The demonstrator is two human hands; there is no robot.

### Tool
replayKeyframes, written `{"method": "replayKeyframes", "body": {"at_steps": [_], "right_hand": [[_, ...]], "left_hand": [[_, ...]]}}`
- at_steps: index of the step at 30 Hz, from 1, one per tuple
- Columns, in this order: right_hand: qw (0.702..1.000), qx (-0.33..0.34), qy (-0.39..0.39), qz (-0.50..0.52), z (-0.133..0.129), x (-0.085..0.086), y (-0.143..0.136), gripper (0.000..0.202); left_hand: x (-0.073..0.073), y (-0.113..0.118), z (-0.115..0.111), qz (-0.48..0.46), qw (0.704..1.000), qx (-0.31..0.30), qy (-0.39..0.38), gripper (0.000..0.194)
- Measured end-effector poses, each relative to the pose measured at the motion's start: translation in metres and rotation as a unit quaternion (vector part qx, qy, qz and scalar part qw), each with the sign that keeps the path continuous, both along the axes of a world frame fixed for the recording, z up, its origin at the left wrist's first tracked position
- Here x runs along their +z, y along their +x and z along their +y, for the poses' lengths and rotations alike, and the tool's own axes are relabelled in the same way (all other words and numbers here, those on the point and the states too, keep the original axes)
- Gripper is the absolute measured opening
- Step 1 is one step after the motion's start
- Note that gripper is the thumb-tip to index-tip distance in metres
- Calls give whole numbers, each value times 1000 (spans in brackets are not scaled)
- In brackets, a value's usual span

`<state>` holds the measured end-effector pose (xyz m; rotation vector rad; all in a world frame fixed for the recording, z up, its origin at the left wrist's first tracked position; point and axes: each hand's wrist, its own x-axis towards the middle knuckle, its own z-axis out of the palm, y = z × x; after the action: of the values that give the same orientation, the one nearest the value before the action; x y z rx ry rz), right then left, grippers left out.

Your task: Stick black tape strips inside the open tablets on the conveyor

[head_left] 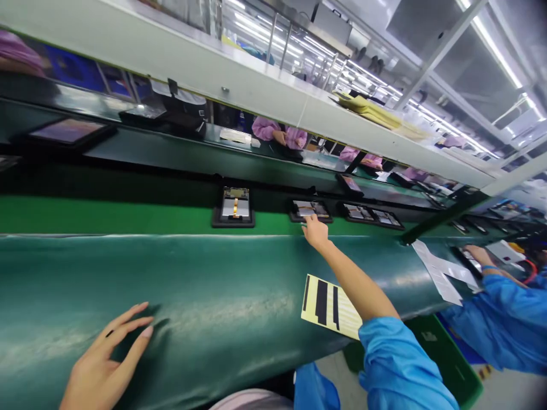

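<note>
My left hand (105, 359) is at the lower left over the green mat, fingers spread and holding nothing. My right hand (316, 232) reaches forward to the green conveyor strip, with fingers closed at the near edge of a black tray (292, 216). In that tray lies an opened tablet-like device (304, 208), partly covered by my fingers. To its left on the strip stands another black tray (233, 224) with an opened device (241, 208) showing an orange ribbon cable. Below my right forearm, a yellow sheet (311, 307) with black adhesive strips lies on the mat.
More trayed devices (359, 212) sit along the strip to the right. A dark post (444, 217) rises from the bench near white paper sheets (440, 270). At the right, a co-worker's hand (478, 254) handles a device. A white shelf (256, 74) runs overhead; a green crate (448, 359) is below.
</note>
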<state>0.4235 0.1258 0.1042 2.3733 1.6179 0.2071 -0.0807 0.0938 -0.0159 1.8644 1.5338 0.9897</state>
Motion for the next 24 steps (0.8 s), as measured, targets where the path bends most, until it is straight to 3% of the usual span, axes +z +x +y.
{"method": "replayKeyframes", "body": {"at_steps": [4, 11, 18, 24], "right_hand": [[996, 71, -12, 57, 17, -21, -41, 34], [980, 168, -27, 103, 63, -38, -104, 34], [977, 184, -48, 95, 93, -31, -126, 31], [968, 222, -59, 105, 73, -9, -133, 30]], "left_hand": [[25, 5, -11, -28, 999, 12, -18, 33], [28, -3, -26, -2, 999, -14, 49, 34], [28, -7, -41, -9, 999, -6, 36, 33], [25, -8, -38, -19, 999, -21, 13, 33]]}}
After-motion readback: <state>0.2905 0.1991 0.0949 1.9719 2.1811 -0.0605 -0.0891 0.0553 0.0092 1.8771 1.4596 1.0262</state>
